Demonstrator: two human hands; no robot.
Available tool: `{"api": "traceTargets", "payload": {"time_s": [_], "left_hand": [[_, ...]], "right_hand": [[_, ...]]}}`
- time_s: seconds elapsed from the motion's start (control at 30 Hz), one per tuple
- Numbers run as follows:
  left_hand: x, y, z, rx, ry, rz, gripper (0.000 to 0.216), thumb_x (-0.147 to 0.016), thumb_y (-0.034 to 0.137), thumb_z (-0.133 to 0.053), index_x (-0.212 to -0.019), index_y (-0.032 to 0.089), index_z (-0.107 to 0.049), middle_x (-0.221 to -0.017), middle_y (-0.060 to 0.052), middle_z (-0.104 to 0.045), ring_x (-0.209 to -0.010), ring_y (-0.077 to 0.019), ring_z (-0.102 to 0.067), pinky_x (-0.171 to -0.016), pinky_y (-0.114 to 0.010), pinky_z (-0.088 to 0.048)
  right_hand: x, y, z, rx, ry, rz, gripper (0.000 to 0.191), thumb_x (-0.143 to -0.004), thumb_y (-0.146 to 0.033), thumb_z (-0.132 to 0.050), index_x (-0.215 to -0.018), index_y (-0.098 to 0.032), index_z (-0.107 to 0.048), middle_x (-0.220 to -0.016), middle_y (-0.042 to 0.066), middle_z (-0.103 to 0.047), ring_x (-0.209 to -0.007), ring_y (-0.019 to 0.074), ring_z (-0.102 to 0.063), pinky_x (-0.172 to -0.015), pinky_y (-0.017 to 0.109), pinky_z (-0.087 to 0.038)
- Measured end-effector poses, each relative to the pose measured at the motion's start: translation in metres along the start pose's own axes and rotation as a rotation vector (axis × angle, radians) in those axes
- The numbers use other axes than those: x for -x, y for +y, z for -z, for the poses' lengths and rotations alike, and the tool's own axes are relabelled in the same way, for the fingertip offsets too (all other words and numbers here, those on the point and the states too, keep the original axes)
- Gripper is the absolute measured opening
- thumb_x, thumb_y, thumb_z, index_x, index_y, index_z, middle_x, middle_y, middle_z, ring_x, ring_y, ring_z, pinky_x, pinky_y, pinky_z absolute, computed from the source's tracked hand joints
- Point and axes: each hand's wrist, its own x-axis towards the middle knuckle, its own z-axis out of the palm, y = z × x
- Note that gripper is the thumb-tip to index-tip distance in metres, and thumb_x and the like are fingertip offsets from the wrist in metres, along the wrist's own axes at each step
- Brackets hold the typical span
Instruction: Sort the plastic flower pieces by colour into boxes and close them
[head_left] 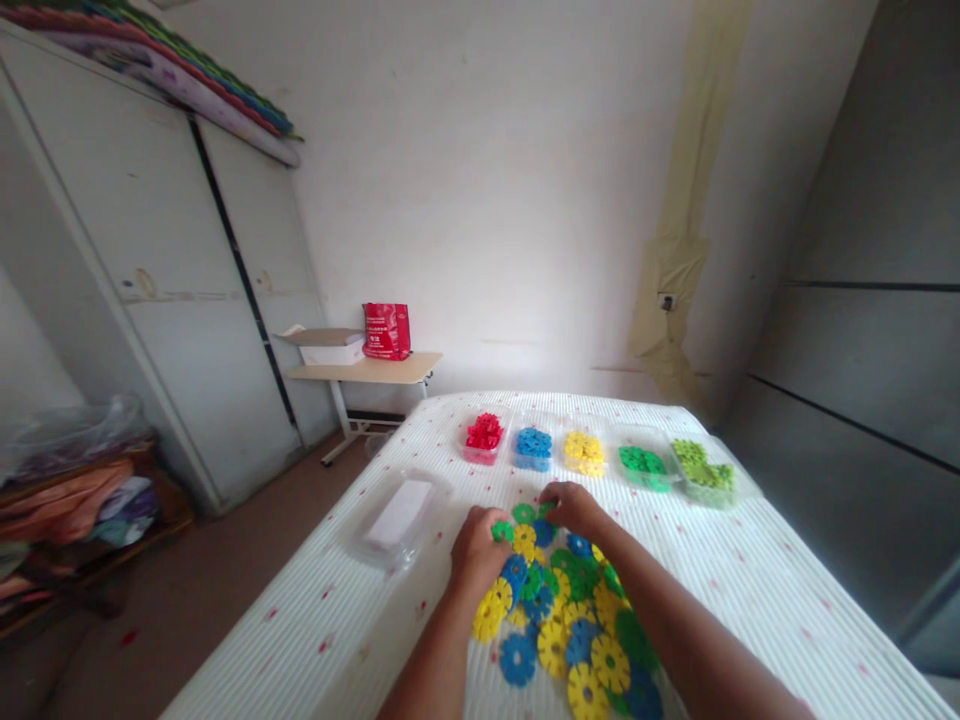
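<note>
My left hand (478, 543) is closed on a green notched plastic disc (502, 531) at the far left edge of a loose pile of discs. Blue, yellow and green discs (553, 647) of the same flower-like kind spread over the table between my forearms. At the pile's far end, my right hand (574, 508) has its fingers bent down round a green disc (547, 510), partly hidden by them. Between the two hands lie another green disc (523, 513) and a yellow disc (524, 541).
Along the table's far side stand clear tubs of red pieces (484, 436), blue pieces (533, 446), yellow pieces (584, 452), green pieces (643, 466) and lime pieces (703, 470). A clear container with a white card (401, 513) lies left. Behind, a side table (397, 369) bears a red bag (387, 332).
</note>
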Motion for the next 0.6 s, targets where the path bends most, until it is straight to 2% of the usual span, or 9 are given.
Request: {"api": "traceTargets", "payload": {"time_s": [0.27,0.4,0.5,0.6], "left_hand": [[-0.0003,-0.0019,-0.0016,-0.01,0.006,0.0,0.036,-0.06,0.012,-0.055,-0.093,0.024,-0.06,-0.096,0.0,-0.056,-0.09,-0.0128,-0.054,-0.081,-0.019,-0.04],[0.0002,-0.002,-0.002,-0.018,0.007,-0.003,0.036,-0.06,0.012,-0.054,-0.093,0.024,-0.06,-0.097,0.0,-0.056,-0.09,-0.0127,-0.054,-0.081,-0.019,-0.039],[0.0,-0.0024,-0.0027,-0.015,0.006,-0.008,0.035,-0.061,0.012,-0.054,-0.093,0.024,-0.06,-0.096,0.0,-0.056,-0.09,-0.0126,-0.053,-0.08,-0.019,-0.039],[-0.0011,-0.0031,-0.0034,-0.013,-0.002,-0.003,0.036,-0.06,0.012,-0.055,-0.094,0.023,-0.06,-0.096,0.0,-0.056,-0.089,-0.0126,-0.053,-0.078,-0.019,-0.04]], "right_hand": [[0.0072,-0.0049,0.0053,0.073,-0.07,0.061,0.037,-0.064,-0.01,-0.053,-0.094,-0.026,-0.068,-0.097,0.001,-0.066,-0.09,0.0179,-0.059,-0.081,0.026,-0.041],[0.0078,-0.0026,0.0024,0.089,-0.102,0.088,0.04,-0.061,-0.011,-0.056,-0.097,-0.026,-0.067,-0.102,0.001,-0.065,-0.094,0.0193,-0.057,-0.083,0.026,-0.04],[0.0066,-0.0009,-0.0005,0.091,-0.117,0.074,0.042,-0.059,-0.012,-0.058,-0.098,-0.026,-0.066,-0.102,0.001,-0.065,-0.095,0.0201,-0.056,-0.08,0.026,-0.041],[0.0093,-0.0007,0.0013,0.081,-0.113,0.031,0.037,-0.057,-0.015,-0.061,-0.093,-0.022,-0.068,-0.094,0.003,-0.067,-0.087,0.0201,-0.059,-0.07,0.024,-0.042]]}}
